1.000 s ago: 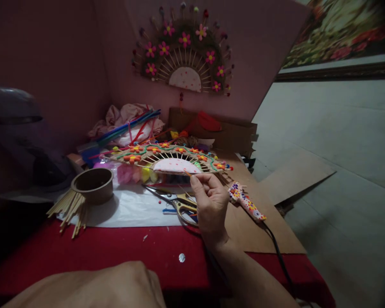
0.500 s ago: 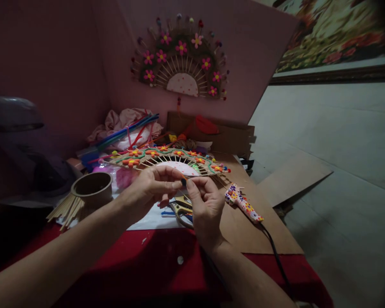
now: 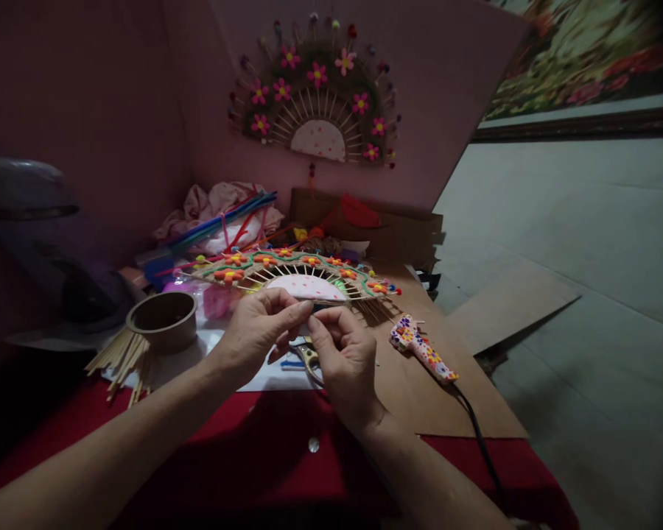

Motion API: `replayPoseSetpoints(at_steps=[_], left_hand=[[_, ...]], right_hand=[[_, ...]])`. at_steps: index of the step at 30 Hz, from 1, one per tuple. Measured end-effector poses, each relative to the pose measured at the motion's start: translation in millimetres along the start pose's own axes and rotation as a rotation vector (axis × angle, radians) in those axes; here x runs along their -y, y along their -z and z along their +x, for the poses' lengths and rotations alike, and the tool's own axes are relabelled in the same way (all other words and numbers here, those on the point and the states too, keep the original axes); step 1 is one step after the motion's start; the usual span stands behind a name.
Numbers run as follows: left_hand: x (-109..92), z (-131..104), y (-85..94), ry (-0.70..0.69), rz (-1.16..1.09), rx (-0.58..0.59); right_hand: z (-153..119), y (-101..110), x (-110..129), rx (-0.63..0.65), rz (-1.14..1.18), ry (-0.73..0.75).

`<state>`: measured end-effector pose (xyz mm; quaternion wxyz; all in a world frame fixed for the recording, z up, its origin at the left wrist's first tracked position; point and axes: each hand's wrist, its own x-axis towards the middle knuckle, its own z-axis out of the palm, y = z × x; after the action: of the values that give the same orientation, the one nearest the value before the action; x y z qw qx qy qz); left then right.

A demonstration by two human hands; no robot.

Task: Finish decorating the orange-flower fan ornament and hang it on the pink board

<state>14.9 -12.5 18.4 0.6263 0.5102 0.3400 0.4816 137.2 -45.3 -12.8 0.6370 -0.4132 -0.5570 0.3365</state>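
My left hand (image 3: 262,324) and my right hand (image 3: 345,361) meet at their fingertips above the table. Each is closed in a pinch, and whatever sits between the fingers is too small and covered to name. Just behind them lies a decorated fan (image 3: 306,287) with orange flowers, thin sticks and a white spotted half-round centre. Scissors with gold-coloured handles (image 3: 308,359) lie beneath the hands, partly hidden by them. A glue gun (image 3: 423,350) with a flower pattern rests to the right of my right hand.
A round pot (image 3: 166,324) stands at left beside a bundle of wooden sticks (image 3: 124,364). Cardboard (image 3: 464,412) covers the right side of the red cloth (image 3: 243,456). Pipe cleaners (image 3: 226,221) are piled behind. A second fan (image 3: 317,140) hangs upright at the back. A black cord (image 3: 478,434) trails forward.
A small dark piece with a bit of orange showed between my fingertips earlier; now the fingers cover it. My hands have drawn closer together. The view has shifted slightly.
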Motion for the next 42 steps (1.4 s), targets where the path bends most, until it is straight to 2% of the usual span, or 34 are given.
replayPoseSetpoints(at_steps=[8,12,16,19,22,24,28,33,38,42], left_hand=[[4,-1,4.6,-0.06,-0.099,0.092],[0,-2,5.3,-0.031,-0.144,0.019],[-4,-2,9.3,-0.077,-0.157,-0.08],[-2,-1,11.9,-0.111,-0.086,-0.073],[2,-2,11.6,-0.097,0.022,-0.035],[3,-2,10.1,-0.084,0.061,-0.05],[2,-3,7.2,-0.082,0.067,-0.111],[4,-2,8.0,-0.069,0.036,-0.121],[7,-1,12.1,-0.072,0.05,-0.087],[8,0,13.3,-0.076,0.173,-0.048]], right_hand=[[0,-1,2,-0.001,-0.011,0.001],[0,0,0,-0.02,-0.067,0.013],[0,1,1,-0.045,-0.083,0.0],[0,0,2,-0.036,-0.074,-0.011],[0,0,1,-0.019,-0.081,0.004],[0,1,-1,-0.011,-0.103,0.021],[0,1,-3,0.027,-0.133,0.031],[1,0,-2,0.042,-0.133,0.038],[1,1,-3,0.015,-0.162,0.061],[1,1,-4,0.042,-0.175,0.064]])
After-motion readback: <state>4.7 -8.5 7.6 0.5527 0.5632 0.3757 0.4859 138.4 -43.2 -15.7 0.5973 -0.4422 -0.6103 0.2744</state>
